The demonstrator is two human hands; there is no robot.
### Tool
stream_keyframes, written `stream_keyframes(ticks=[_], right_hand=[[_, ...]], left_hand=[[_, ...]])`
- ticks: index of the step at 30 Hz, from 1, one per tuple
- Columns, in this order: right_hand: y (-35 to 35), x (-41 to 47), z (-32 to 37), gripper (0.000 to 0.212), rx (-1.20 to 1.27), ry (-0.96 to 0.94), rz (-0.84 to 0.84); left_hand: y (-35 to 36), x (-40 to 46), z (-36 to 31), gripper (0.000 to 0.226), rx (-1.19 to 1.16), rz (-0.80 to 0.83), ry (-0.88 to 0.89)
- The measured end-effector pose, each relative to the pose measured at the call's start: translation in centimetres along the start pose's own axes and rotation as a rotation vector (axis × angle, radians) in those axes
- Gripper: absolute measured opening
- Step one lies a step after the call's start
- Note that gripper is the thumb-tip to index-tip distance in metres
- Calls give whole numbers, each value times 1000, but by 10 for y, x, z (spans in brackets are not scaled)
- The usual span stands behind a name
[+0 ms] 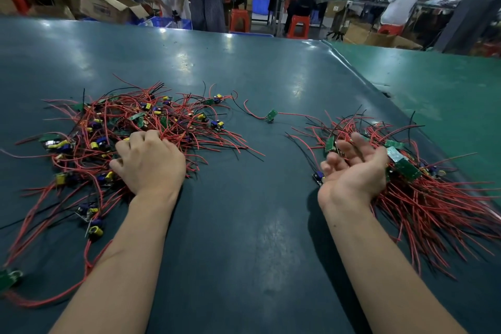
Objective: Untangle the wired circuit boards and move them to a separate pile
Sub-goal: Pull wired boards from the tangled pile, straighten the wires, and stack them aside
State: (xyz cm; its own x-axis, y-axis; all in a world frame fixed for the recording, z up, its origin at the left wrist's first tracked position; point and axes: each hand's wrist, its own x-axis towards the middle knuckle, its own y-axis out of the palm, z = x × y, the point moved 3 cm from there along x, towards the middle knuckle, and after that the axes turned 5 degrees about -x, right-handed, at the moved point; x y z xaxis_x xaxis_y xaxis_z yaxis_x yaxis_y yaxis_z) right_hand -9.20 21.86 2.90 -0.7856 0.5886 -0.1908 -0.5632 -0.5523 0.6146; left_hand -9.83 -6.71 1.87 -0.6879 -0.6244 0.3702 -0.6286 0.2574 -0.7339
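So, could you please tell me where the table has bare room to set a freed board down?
Bare table runs between the tangled pile under the left hand and the sorted pile beside the right hand, down to the near edge. The far half beyond both piles is also free. One stray board lies between the piles. Both piles are crowded.

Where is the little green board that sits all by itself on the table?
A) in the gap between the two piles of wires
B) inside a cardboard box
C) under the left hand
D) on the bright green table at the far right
A: the lone circuit board lies on the dark table in the gap between the tangled pile on the left and the sorted pile on the right, trailing red wires to both sides.
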Motion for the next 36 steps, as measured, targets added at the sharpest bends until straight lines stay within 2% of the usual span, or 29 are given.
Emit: stream_keyframes(ticks=[3, 6, 8, 11, 12, 14, 17, 21, 23, 25, 31, 36], right_hand=[[-3, -1, 3, 39, 68, -39, -80], [7, -13, 2, 42, -53, -143, 26], [16, -29, -7, 47, -274, -229, 233], [27, -60, -28, 47, -679, -486, 715], [28, -68, -33, 49, -801, -619, 824], [28, -73, -39, 52, -923, -781, 916], [26, -63, -36, 46, -860, -667, 852], [22, -46, -36, 45, -827, -472, 707], [21, -44, -36, 46, -826, -469, 703], [21, -45, -37, 45, -835, -487, 718], [20, -45, -37, 45, -875, -484, 737], [21, -43, -39, 45, -886, -472, 742]], left_hand=[[1, 2, 4, 30, 7, 25, -6], [-1, 5, 4, 25, -12, -9, 17], [-5, 5, 4, 24, -82, -68, 26], [-16, 6, 2, 27, -257, -218, 97], [-20, 5, 0, 28, -327, -280, 141], [-26, 2, -5, 32, -414, -368, 239], [-21, 2, -6, 45, -335, -345, 249], [-7, 12, 12, 42, -171, -173, 21], [-3, 14, 16, 45, -74, -38, -46], [-2, 14, 16, 43, -39, 14, -58], [-7, 15, 16, 29, -103, -30, -72], [-9, 14, 17, 38, -20, -5, -181]])
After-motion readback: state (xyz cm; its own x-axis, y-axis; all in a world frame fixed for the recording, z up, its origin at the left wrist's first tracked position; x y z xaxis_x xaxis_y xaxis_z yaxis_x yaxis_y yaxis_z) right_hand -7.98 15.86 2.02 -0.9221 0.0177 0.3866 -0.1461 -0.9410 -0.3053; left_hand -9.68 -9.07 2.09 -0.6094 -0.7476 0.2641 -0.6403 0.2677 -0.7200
